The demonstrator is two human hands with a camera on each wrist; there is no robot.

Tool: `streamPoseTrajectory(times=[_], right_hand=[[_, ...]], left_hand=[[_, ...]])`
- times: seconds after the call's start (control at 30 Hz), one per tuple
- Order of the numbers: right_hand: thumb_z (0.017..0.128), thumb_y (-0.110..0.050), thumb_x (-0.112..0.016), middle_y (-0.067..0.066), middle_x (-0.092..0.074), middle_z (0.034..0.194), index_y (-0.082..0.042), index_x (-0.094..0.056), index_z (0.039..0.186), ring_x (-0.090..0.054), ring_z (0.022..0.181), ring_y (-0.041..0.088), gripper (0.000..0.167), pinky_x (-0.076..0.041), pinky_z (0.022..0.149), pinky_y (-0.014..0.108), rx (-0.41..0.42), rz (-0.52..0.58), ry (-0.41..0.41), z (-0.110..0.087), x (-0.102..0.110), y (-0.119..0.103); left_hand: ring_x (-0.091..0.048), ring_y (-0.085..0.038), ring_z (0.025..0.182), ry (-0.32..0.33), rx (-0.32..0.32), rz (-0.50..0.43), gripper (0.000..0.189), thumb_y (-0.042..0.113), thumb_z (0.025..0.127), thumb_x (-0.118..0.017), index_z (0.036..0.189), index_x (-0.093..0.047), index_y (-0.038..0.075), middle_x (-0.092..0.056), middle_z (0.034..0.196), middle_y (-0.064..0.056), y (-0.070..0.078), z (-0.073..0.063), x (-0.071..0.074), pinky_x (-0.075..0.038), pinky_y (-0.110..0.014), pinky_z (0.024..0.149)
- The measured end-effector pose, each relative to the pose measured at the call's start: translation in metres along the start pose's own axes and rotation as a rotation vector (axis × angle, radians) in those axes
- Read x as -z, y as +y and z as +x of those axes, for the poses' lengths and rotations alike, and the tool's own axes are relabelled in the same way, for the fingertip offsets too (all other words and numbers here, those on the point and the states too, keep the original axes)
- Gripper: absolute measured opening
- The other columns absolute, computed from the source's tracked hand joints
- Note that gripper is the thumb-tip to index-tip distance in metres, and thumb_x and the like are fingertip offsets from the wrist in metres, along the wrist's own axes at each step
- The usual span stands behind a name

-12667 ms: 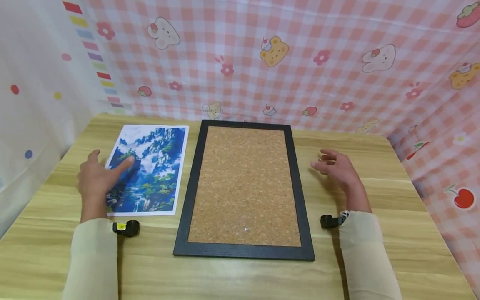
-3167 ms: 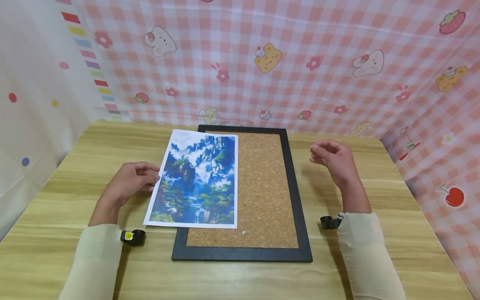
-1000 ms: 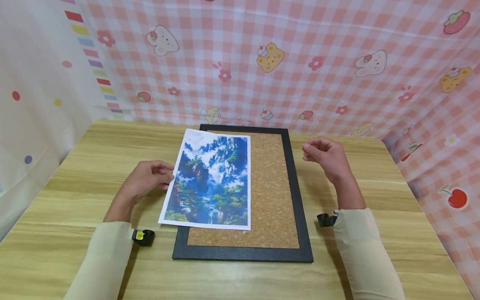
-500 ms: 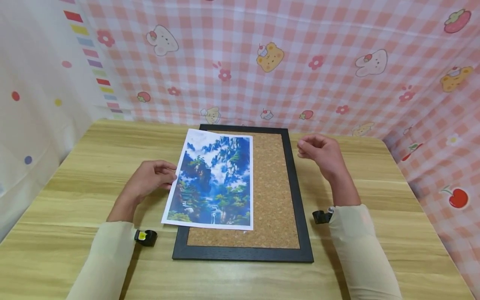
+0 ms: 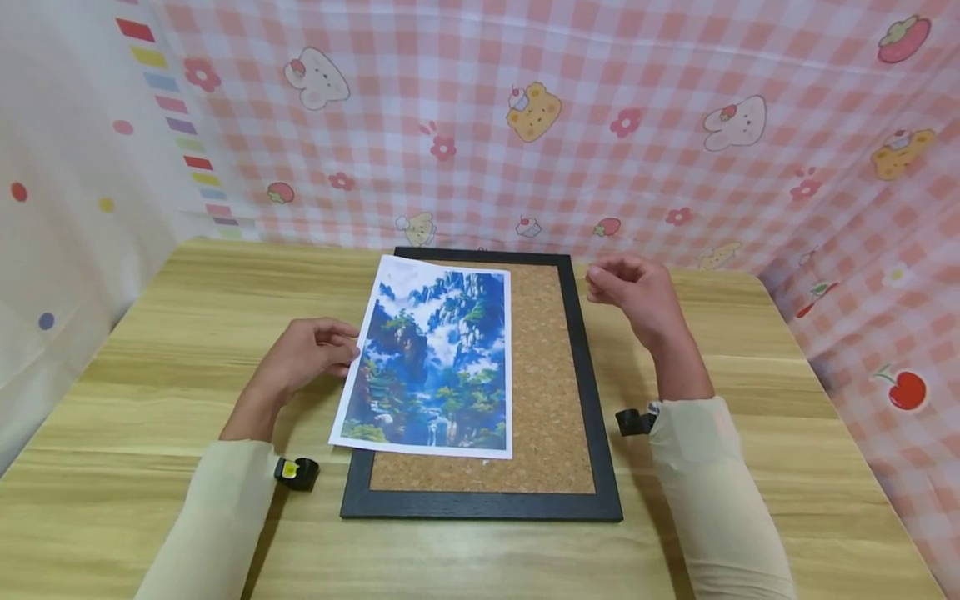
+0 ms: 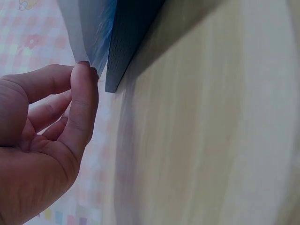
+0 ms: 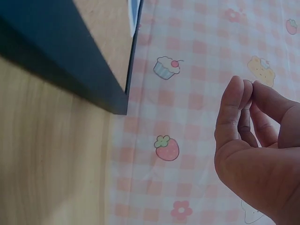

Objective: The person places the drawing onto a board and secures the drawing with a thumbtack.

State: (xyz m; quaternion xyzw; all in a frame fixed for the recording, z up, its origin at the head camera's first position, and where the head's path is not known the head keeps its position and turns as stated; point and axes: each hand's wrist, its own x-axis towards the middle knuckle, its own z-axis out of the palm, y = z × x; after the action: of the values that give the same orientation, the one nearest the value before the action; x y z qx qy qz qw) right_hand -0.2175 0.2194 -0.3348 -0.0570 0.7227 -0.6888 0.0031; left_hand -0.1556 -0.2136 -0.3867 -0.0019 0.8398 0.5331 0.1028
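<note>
A printed landscape picture (image 5: 431,358) with white borders is held by its left edge over the left part of a black-framed cork board (image 5: 551,392). My left hand (image 5: 311,354) pinches that edge between thumb and fingers. In the left wrist view, the sheet (image 6: 86,28) rises from the left fingertips beside the dark frame (image 6: 129,42). My right hand (image 5: 637,296) hovers to the right of the board's upper right side, apart from it. In the right wrist view, the curled fingers and thumb of the right hand (image 7: 253,140) meet at the tips, with nothing visible between them.
The board lies on a wood-grain table (image 5: 165,367). A pink checked cloth (image 5: 465,125) hangs behind and to the right, a white dotted cloth (image 5: 67,250) to the left. A small shiny spot (image 5: 486,462) shows on the cork below the sheet.
Since the earliest frame, the picture has come off the table at left to over the board. Lately the left hand has shifted it slightly right. The right hand has moved left, nearer the board.
</note>
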Motion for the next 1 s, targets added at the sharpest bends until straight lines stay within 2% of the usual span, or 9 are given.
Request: streamPoseTrajectory(times=[0.57, 0.67, 0.87, 1.0], right_hand=[[0.097, -0.008, -0.069, 0.005, -0.067, 0.086, 0.006, -0.071, 0.104, -0.065, 0.078, 0.016, 0.016, -0.060, 0.075, 0.029, 0.016, 0.030, -0.015, 0.006, -0.015, -0.006], [0.097, -0.008, -0.069, 0.005, -0.067, 0.088, 0.005, -0.071, 0.104, -0.065, 0.078, 0.015, 0.015, -0.060, 0.075, 0.029, 0.012, 0.018, -0.007, 0.006, -0.016, -0.006], [0.098, -0.010, -0.068, 0.004, -0.065, 0.091, 0.010, -0.065, 0.111, -0.065, 0.080, 0.016, 0.024, -0.059, 0.076, 0.027, -0.003, -0.003, -0.021, 0.008, -0.019, -0.007], [0.098, -0.012, -0.069, 0.005, -0.065, 0.093, 0.005, -0.068, 0.110, -0.065, 0.082, 0.017, 0.021, -0.059, 0.078, 0.028, -0.007, -0.045, -0.011, 0.008, -0.022, -0.009]], left_hand=[[-0.068, -0.019, 0.083, -0.007, 0.015, 0.003, 0.035, 0.000, 0.098, -0.064, 0.131, -0.058, -0.012, -0.066, 0.106, -0.022, 0.004, 0.003, -0.005, -0.060, -0.030, 0.074], [-0.069, -0.020, 0.083, -0.010, 0.013, 0.004, 0.035, 0.001, 0.098, -0.064, 0.131, -0.058, -0.012, -0.066, 0.106, -0.021, 0.005, 0.004, -0.007, -0.060, -0.030, 0.074], [-0.069, -0.020, 0.082, -0.014, 0.014, 0.004, 0.033, -0.001, 0.098, -0.063, 0.129, -0.059, -0.012, -0.067, 0.105, -0.022, 0.005, 0.005, -0.010, -0.060, -0.031, 0.073], [-0.069, -0.018, 0.081, -0.018, 0.012, 0.005, 0.033, -0.001, 0.099, -0.063, 0.129, -0.059, -0.013, -0.067, 0.104, -0.021, 0.005, 0.006, -0.012, -0.060, -0.030, 0.073]])
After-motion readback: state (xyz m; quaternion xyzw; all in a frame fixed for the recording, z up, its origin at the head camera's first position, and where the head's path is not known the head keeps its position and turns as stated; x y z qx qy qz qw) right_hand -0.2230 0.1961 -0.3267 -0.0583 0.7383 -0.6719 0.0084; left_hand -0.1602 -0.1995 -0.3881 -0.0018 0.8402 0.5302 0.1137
